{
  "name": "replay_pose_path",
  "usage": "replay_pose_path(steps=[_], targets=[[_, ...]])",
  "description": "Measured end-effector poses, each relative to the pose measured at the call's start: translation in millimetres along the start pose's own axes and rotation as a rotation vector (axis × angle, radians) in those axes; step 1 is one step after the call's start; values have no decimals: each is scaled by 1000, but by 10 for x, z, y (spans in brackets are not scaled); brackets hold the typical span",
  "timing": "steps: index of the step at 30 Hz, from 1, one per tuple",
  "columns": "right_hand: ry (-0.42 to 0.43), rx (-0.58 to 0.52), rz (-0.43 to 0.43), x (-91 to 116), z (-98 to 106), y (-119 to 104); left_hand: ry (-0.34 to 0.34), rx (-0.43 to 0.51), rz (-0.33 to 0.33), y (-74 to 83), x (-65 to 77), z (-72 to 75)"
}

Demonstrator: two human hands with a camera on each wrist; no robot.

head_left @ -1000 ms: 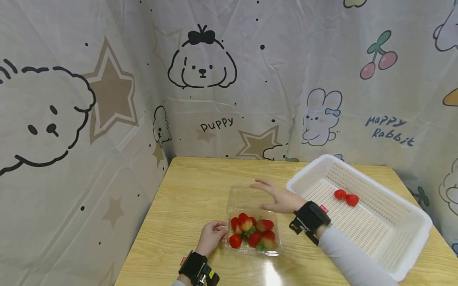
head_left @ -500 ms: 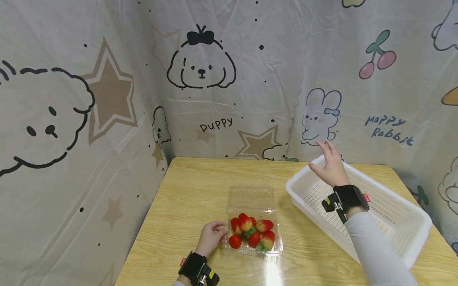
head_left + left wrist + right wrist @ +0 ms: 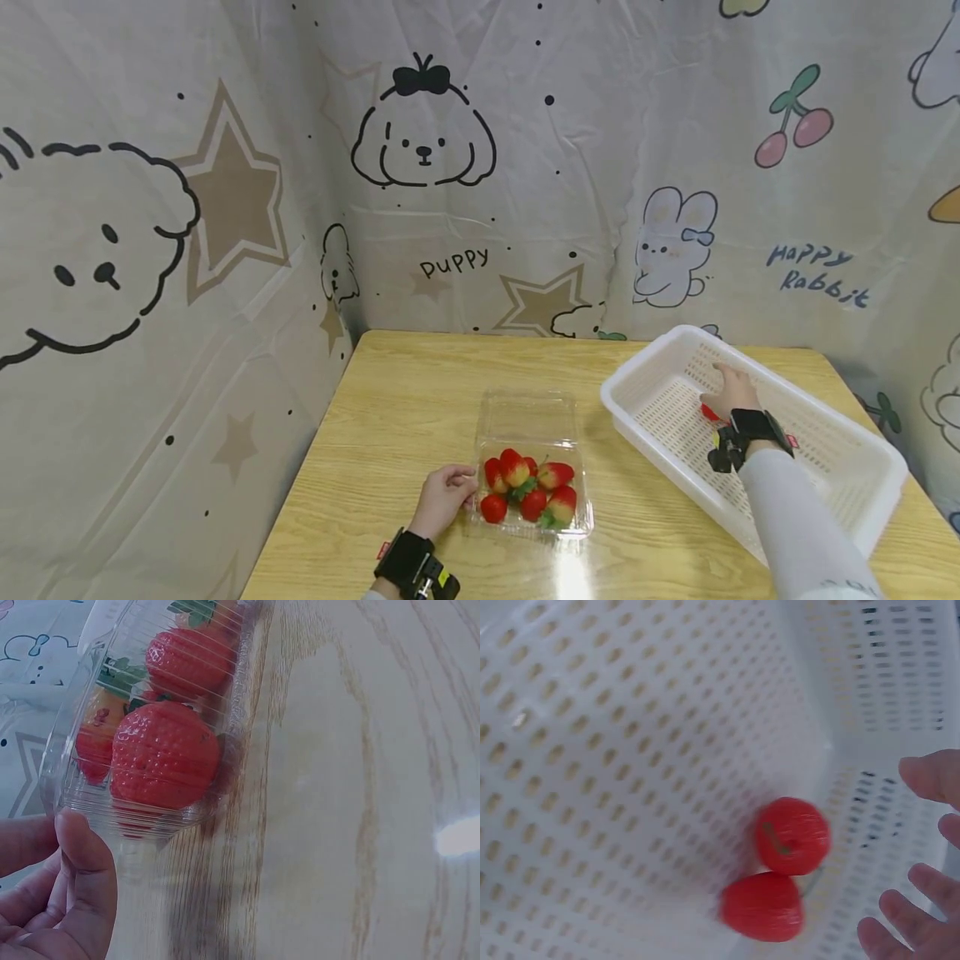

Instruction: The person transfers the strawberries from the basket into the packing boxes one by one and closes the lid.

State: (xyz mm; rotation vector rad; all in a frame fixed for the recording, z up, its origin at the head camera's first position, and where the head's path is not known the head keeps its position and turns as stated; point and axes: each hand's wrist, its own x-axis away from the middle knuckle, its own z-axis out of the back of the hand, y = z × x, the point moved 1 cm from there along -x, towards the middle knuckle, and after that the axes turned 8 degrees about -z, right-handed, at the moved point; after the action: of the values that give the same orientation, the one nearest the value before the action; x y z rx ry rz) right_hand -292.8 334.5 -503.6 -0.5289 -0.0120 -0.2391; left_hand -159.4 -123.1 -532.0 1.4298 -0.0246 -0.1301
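A clear plastic clamshell box point(image 3: 587, 504) holding several red and yellow-red strawberries point(image 3: 557, 476) lies on the table with its lid point(image 3: 527, 414) folded back. Thumb and forefinger of my left hand point(image 3: 442, 498) pinch its left rim; the left wrist view shows them at the box corner, beside a large strawberry point(image 3: 166, 754). My right hand point(image 3: 731, 392) reaches into the white basket point(image 3: 660, 462), fingers spread and holding nothing. Close by it in the right wrist view, two red strawberries point(image 3: 762, 906) lie together on the basket floor; in the head view the hand mostly hides them.
The basket stands at the table's right side, its slotted walls rising around my right hand. A patterned curtain point(image 3: 450, 225) hangs behind and along the left of the wooden table point(image 3: 390, 400).
My right hand has moved right from above the box, over the basket's far rim, then down into the basket toward the two strawberries. My left hand has stayed at the box rim.
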Motion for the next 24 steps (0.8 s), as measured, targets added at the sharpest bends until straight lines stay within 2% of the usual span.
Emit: replay_pose_path(steps=[4,9,16,24], targets=[[-72,11,-37,9,-138,145,4,-17,0,19,1,-6],[-181,-26,-133,81,-233,206,2,-21,-1,39,11,-14],[-209,34,-92,139,-292,229,2,-24,0,36,13,-14],[-235,41,-56,201,-273,233,-1,-30,-8,39,10,-13]])
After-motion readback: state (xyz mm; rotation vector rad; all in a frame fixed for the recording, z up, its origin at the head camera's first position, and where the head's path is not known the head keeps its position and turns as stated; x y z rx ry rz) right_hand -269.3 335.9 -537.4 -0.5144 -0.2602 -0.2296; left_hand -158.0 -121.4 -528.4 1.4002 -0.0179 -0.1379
